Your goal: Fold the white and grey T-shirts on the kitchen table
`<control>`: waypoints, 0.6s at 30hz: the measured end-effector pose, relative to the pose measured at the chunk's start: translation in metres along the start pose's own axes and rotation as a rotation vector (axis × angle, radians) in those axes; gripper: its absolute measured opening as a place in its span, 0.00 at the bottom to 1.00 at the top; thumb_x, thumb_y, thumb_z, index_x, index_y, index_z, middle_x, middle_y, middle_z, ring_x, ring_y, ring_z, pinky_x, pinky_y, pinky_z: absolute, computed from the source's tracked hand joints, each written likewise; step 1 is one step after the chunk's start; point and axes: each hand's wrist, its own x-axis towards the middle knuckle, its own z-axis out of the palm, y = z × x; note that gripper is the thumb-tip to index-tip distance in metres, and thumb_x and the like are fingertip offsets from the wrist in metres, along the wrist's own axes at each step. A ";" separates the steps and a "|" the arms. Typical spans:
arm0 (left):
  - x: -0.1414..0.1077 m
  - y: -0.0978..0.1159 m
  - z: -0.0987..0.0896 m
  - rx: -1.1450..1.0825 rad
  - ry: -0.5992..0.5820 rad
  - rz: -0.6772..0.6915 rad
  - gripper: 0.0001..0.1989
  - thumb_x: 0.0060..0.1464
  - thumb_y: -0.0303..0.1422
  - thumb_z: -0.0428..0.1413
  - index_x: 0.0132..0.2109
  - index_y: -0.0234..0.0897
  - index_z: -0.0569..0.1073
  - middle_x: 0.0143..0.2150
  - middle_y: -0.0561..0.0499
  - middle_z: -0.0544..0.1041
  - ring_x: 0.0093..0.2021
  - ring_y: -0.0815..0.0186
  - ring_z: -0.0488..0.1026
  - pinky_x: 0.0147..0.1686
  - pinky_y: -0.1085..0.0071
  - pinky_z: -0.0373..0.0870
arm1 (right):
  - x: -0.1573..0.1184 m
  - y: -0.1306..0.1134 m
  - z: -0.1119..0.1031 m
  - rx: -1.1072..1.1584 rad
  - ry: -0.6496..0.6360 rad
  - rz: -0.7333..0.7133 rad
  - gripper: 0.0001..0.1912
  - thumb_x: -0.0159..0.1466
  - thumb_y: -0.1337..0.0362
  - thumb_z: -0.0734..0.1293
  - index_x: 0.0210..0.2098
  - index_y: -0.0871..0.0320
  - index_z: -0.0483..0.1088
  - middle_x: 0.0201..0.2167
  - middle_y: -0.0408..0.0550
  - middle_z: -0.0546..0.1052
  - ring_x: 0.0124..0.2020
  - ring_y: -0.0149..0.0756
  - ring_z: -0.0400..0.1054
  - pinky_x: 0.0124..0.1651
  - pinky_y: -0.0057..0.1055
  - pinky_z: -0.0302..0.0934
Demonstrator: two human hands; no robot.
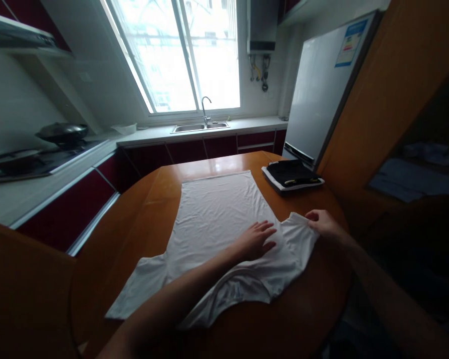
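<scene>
A white T-shirt (217,214) lies spread on the wooden table (142,209), its neckline toward me and its hem toward the window. My left hand (256,241) rests flat on the shirt's upper right part, fingers stretched out and apart. At the right sleeve, my right hand (324,223) pinches the sleeve's edge between thumb and fingers. Wrinkles run through the fabric around that sleeve and below the left hand. The left sleeve lies flat, pointing toward the near left. My left forearm covers part of the shirt near the collar.
Folded dark and white clothes (294,174) are stacked at the table's far right. Beyond stand a counter with a sink (198,127), a stove with a wok (62,132) at left, and a fridge (325,85) at right. An orange-brown panel (389,85) rises on the right.
</scene>
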 end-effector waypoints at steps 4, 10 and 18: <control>0.010 -0.004 0.023 0.040 -0.018 0.052 0.30 0.66 0.47 0.49 0.70 0.43 0.59 0.74 0.45 0.54 0.74 0.52 0.47 0.70 0.46 0.48 | 0.006 0.008 -0.015 -0.086 0.001 0.054 0.14 0.52 0.73 0.69 0.39 0.65 0.76 0.33 0.54 0.81 0.33 0.39 0.76 0.34 0.29 0.67; 0.004 -0.002 0.031 0.068 0.008 0.075 0.32 0.67 0.49 0.46 0.73 0.43 0.53 0.74 0.45 0.52 0.75 0.54 0.43 0.71 0.46 0.42 | -0.020 -0.013 0.015 -0.410 0.300 -0.142 0.19 0.63 0.70 0.60 0.50 0.59 0.76 0.49 0.59 0.78 0.53 0.50 0.71 0.56 0.44 0.64; 0.004 -0.006 0.038 0.081 0.034 0.032 0.33 0.67 0.51 0.43 0.72 0.41 0.54 0.74 0.44 0.51 0.74 0.52 0.43 0.71 0.46 0.42 | -0.058 -0.009 0.073 -0.602 0.008 -0.528 0.31 0.72 0.53 0.54 0.70 0.60 0.56 0.72 0.55 0.55 0.73 0.48 0.44 0.72 0.53 0.42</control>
